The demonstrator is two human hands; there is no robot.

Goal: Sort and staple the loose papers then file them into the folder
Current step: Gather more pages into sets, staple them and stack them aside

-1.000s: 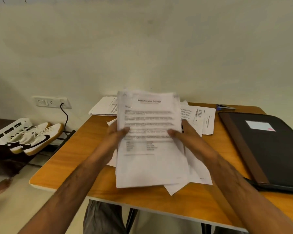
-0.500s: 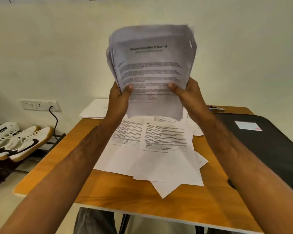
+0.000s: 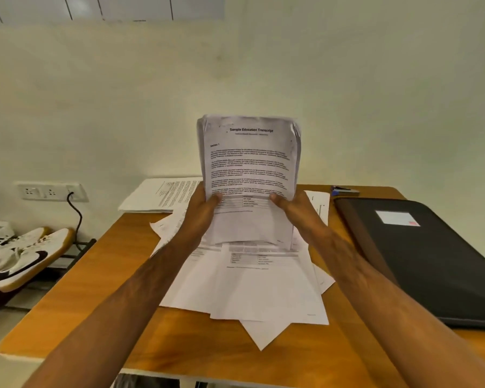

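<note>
The person holds a stack of papers [image 3: 249, 175] upright above the table [image 3: 76, 312] — the left hand [image 3: 200, 212] grips its left edge and the right hand [image 3: 294, 210] its right edge, thumbs on the front sheet. Under it more loose sheets [image 3: 249, 289] lie scattered on the wood. The black folder [image 3: 420, 261] lies closed at the right, with a stapler [image 3: 344, 190] just behind it.

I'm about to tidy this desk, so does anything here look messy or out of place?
Yes. The loose papers on the table are fanned askew, one corner poking toward the near edge. Both hands hold an upright stack with uneven edges. The folder lies shut.
</note>
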